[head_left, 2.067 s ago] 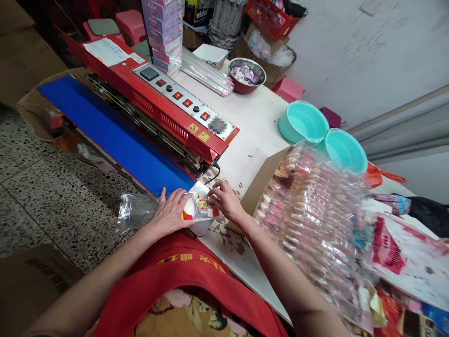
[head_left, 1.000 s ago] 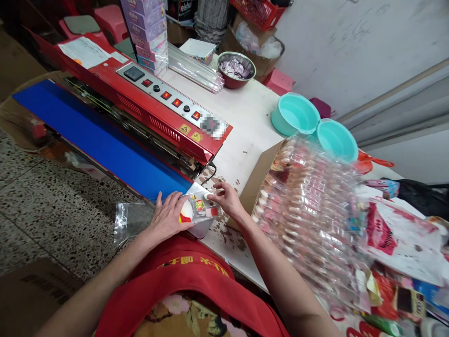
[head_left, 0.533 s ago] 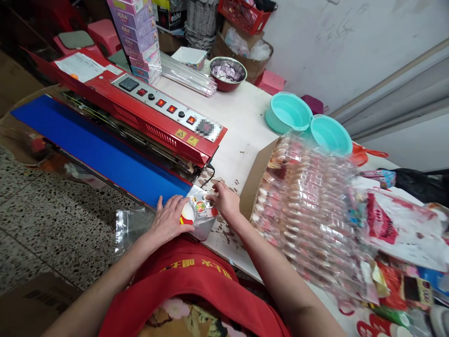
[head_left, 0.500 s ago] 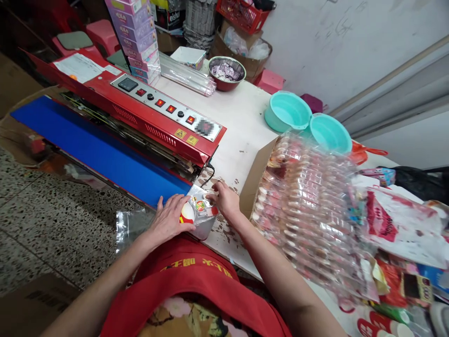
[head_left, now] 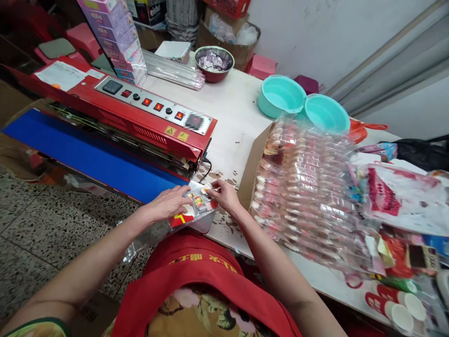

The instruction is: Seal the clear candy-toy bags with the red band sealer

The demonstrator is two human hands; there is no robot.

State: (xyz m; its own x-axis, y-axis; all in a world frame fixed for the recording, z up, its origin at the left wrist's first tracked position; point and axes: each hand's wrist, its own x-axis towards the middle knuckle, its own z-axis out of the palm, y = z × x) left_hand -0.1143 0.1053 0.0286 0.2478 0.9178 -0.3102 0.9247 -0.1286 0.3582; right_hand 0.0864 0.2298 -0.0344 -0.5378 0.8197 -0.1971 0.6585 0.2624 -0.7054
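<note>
A clear plastic bag [head_left: 199, 211] with small colourful items inside lies on the metal end plate beside the blue conveyor belt [head_left: 105, 154]. A red and yellow piece [head_left: 181, 218] shows at its left, and a round multicoloured piece [head_left: 198, 201] sits near its middle. My left hand [head_left: 169, 202] rests on the bag's left part with fingers stretched out flat. The fingers of my right hand [head_left: 224, 195] pinch at the bag's upper right edge, by a small white round piece [head_left: 206, 189]. Part of the bag hangs down under my left wrist.
Behind the belt stands a red band sealing machine [head_left: 140, 117] with lit switches. To the right, a cardboard box [head_left: 253, 161] holds rows of filled clear bags [head_left: 305, 187]. Farther back are two turquoise basins [head_left: 282, 96] and a bowl of small packets [head_left: 214, 63].
My left hand has slid up and back a little, uncovering more of the red and yellow piece. A white round piece now shows by my right fingertips. The whole view has shifted slightly.
</note>
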